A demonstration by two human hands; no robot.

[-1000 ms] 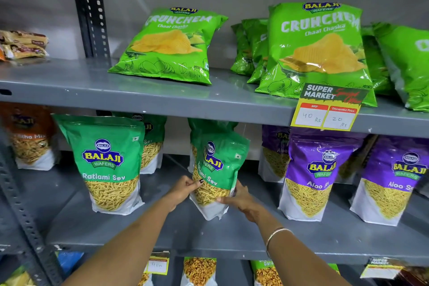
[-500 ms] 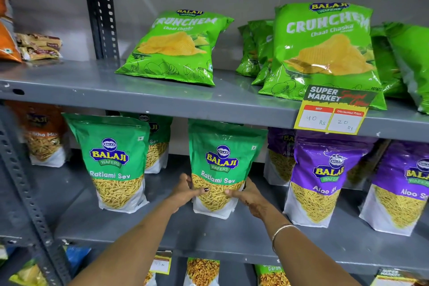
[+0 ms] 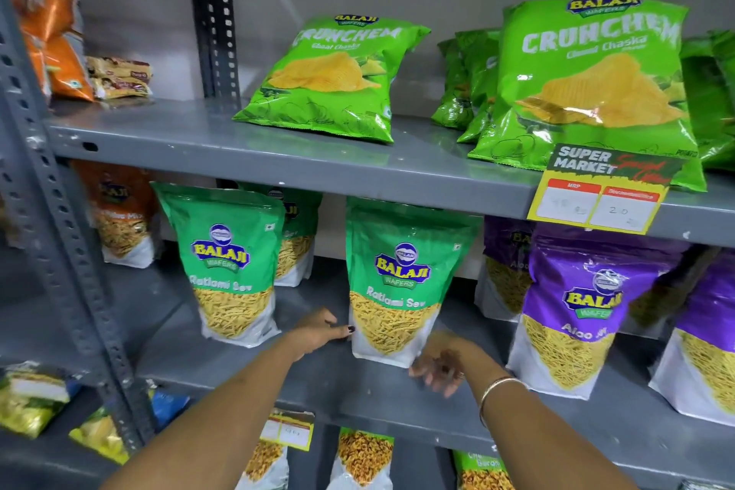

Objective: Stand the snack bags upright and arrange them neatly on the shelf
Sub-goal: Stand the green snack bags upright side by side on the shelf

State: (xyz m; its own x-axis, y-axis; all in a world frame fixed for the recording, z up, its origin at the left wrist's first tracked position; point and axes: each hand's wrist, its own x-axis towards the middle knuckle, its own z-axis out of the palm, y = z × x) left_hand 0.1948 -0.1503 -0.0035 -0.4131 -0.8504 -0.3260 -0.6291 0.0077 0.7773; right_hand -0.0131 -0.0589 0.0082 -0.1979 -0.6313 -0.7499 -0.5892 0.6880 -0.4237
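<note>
The green Ratlami Sev bag [image 3: 399, 282] stands upright on the middle shelf [image 3: 358, 390], between a matching green bag [image 3: 228, 263] and the purple bag [image 3: 580, 310]. Half a second ago both hands gripped its lower corners. Now the left hand [image 3: 318, 334] only touches the bag's lower left edge with its fingertips, fingers loose. The right hand [image 3: 439, 364] has released and dropped just below the bag's right corner, fingers spread, blurred.
</note>
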